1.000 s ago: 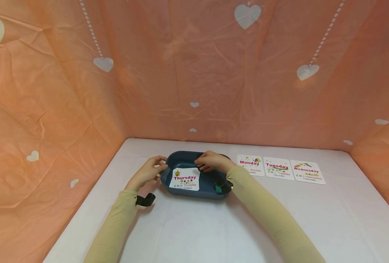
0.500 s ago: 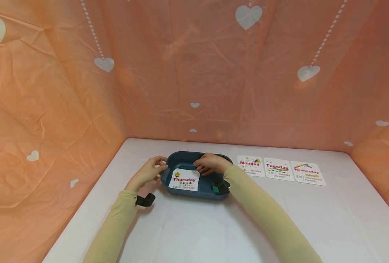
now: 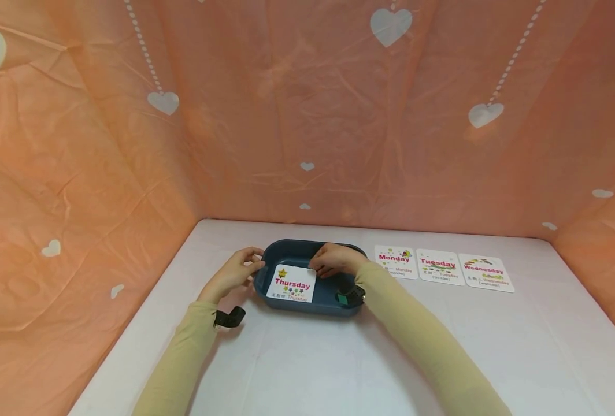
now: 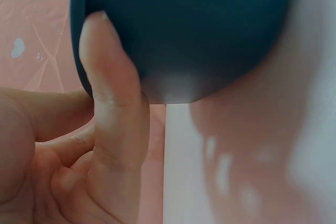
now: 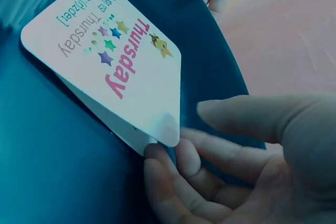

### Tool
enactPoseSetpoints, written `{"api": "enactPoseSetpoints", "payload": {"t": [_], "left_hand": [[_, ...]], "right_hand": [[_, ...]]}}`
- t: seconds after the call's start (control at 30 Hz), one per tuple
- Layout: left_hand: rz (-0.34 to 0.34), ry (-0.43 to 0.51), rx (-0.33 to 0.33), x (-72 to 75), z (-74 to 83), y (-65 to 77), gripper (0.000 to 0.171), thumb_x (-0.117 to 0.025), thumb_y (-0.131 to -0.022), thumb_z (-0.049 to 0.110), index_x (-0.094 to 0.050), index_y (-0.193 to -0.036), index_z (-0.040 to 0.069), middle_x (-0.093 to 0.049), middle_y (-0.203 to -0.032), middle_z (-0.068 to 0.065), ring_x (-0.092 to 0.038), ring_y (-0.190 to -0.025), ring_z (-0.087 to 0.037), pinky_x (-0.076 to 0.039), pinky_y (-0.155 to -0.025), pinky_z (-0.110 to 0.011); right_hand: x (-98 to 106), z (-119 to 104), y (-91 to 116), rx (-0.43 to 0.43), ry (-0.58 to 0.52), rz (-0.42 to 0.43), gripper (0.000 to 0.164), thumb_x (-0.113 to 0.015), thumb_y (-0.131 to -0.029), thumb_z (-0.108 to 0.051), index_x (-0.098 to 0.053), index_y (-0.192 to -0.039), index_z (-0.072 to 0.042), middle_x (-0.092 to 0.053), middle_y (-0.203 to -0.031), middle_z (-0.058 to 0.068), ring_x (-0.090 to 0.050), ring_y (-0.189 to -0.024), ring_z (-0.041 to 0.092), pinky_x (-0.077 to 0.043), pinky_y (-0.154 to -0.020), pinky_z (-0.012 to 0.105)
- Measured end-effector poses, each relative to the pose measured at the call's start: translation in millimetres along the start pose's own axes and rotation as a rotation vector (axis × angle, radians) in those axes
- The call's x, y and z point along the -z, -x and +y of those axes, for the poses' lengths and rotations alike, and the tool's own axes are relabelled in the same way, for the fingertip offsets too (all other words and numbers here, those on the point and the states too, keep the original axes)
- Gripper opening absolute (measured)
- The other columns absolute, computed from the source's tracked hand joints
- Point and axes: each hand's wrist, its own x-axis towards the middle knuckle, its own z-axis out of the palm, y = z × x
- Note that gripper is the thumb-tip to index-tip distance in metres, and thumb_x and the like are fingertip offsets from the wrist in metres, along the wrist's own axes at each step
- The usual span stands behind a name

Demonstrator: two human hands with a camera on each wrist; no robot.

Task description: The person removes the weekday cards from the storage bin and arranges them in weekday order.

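A dark blue tray (image 3: 312,309) holds a card marked Thursday (image 3: 286,284), which leans toward its near left side. My left hand (image 3: 232,274) grips the tray's left end, its thumb (image 4: 113,93) along the outer wall up to the rim. Inside the tray, my right hand (image 3: 337,258) has curled fingertips under the Thursday card's corner, while its thumb (image 5: 226,114) stays off the card. A second white card (image 5: 118,121) lies beneath it, spread apart from it like a wedge, with one right fingertip at its edge.
Right of the tray, cards marked Monday (image 3: 395,263), Tuesday (image 3: 440,267) and Wednesday (image 3: 486,273) lie face up in a row on the white table (image 3: 286,364). An orange curtain with hearts (image 3: 339,144) stands behind the table.
The Thursday card, curved at first, now looks flatter. My right hand drew back slightly, then its fingertips came to the card's right edge. The left hand keeps its place on the tray.
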Motion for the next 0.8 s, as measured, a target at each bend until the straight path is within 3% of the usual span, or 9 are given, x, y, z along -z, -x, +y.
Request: {"api": "enactPoseSetpoints", "payload": {"t": [0.23, 0.8], "left_hand": [[0.003, 0.004, 0.008, 0.3, -0.5, -0.3, 0.033, -0.054, -0.097, 0.009, -0.048, -0.128, 0.000, -0.051, -0.100, -0.020, -0.054, -0.065, -0.020, -0.049, -0.051, -0.030], [0.004, -0.004, -0.015, 0.8, -2.1, -0.4, 0.032, -0.054, -0.098, 0.009, -0.048, -0.128, -0.002, -0.051, -0.100, -0.021, -0.055, -0.068, -0.023, -0.050, -0.052, -0.032]], "right_hand": [[1.3, -3.1, 1.3, 0.039, 0.030, -0.038, 0.027, -0.066, -0.083, 0.007, -0.065, -0.110, 0.010, -0.067, -0.091, 0.008, -0.059, -0.073, 0.012, -0.053, -0.077, 0.031], [0.4, -8.2, 11.6, 0.037, -0.015, -0.086, 0.024, -0.064, -0.081, 0.012, -0.061, -0.104, 0.008, -0.065, -0.089, 0.017, -0.064, -0.067, 0.020, -0.056, -0.070, 0.035]]}}
